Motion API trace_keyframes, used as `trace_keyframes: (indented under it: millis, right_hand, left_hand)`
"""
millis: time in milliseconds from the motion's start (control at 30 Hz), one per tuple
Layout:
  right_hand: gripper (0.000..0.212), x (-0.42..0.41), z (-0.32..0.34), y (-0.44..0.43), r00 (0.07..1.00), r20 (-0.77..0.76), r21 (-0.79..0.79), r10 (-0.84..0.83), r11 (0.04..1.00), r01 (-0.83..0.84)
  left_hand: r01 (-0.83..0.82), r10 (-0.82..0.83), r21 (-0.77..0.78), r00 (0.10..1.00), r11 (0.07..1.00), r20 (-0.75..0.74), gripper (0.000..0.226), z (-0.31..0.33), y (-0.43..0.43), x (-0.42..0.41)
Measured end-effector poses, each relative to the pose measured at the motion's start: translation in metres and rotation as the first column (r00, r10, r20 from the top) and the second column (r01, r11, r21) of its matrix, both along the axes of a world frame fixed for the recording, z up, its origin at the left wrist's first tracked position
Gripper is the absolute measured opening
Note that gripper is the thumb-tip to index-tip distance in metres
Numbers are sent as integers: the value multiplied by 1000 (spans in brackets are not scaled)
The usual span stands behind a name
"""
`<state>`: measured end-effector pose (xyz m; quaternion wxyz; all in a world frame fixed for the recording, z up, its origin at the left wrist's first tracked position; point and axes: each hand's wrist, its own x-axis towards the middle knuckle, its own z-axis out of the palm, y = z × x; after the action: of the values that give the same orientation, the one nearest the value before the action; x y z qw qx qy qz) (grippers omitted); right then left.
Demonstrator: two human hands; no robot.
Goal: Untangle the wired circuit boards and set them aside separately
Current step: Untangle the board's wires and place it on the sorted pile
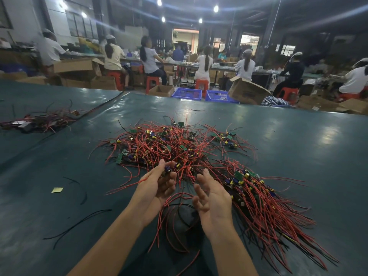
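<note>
Hands in view: two, a left hand [159, 184] and a right hand [211, 198]. Held: one circuit board [166, 169], in the left hand.

Heaps of wired boards on the table [298, 136]: three.
- tangled heap [159, 144], centre
- aligned heap [258, 196], right
- small heap [39, 120], far left

Boards per heap: too many and too tangled to count.

Yellow scrap [57, 189]: one. Blue crates [187, 93] beyond the table edge: two.

Board [168, 169] in left hand [157, 184] mostly hidden inside grip; far-left wire heap [39, 120] blurred
</note>
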<state>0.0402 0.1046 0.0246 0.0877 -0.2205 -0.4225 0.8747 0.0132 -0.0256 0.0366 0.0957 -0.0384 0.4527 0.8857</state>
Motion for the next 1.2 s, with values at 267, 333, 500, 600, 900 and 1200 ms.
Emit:
trace_keyframes:
  millis: [267,333,500,600,900,1200]
  right_hand:
    - [24,6,1,-15,983,-131,471,131,880,-55]
    - [24,8,3,-16,978,-177,485,108,875,-9]
    - [24,8,3,-15,990,-117,412,73,911,-19]
    - [28,6,1,-14,997,-40,304,59,952,-44]
    - [16,4,1,-15,981,47,-38,189,982,-187]
    - [14,6,8,-14,946,13,-220,323,924,-313]
  left_hand:
    - [21,-48,-201,990,979,-132,27,-4,9,3]
    - [-9,-46,-286,982,958,-184,21,-6,11,3]
    - [-77,-109,-500,936,863,-333,17,-9,9,6]
    - [-83,-119,-504,927,859,-356,14,-8,11,8]
    - [66,-120,-364,985,929,-127,25,-6,14,8]
    - [26,-139,-439,964,898,-228,34,-7,18,12]
